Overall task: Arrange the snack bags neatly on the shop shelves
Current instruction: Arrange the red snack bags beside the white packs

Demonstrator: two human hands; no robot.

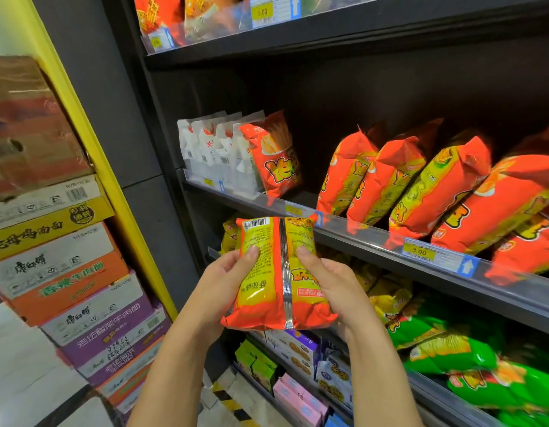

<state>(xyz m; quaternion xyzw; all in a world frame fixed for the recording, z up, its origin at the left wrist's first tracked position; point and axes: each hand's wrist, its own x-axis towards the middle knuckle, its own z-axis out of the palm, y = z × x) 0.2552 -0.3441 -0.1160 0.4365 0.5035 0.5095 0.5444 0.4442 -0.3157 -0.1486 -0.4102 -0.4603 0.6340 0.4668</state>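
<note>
Clasping the snack bag (264, 291) mid-placement, left hand (224, 282) and right hand (336, 283) curled round it; next, probably the shelf gap (308, 195) beyond their fingertips (253, 251).

Facing you, the black middle shelf (375, 238) carries a tight row of white bags (211, 155) at its left end, with one orange bag (276, 155) upright just beside them. After a gap, more orange bags (421, 186) lean in a row to your right. The lower shelf (427, 383) holds yellow bags (387, 297) and green bags (452, 359). Stacked cartons (67, 272) stand on the floor (20, 365) at your left.
</note>
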